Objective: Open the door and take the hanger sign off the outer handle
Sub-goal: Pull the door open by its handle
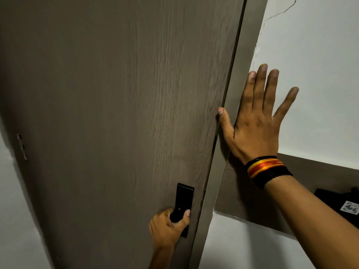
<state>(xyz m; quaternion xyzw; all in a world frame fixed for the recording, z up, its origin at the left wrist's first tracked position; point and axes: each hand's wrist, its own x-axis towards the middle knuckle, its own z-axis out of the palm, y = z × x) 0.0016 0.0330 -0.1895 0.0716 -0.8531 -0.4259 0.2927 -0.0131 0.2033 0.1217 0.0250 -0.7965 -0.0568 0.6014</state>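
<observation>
A brown wood-grain door [116,113] fills most of the head view and sits flush in its frame [231,121]. Low on the door is a black inner handle plate [183,199]. My left hand [169,228] is wrapped around the black handle on that plate. My right hand [254,121] lies flat with spread fingers across the frame and the white wall, thumb at the door's edge; a black, red and yellow band circles its wrist. The outer handle and the hanger sign are hidden behind the door.
White wall [310,55] with a thin crack runs to the right of the frame. A brown panel [252,202] crosses the wall below my right wrist, with a dark object [342,202] on it. A metal hinge [22,146] shows at the door's left edge.
</observation>
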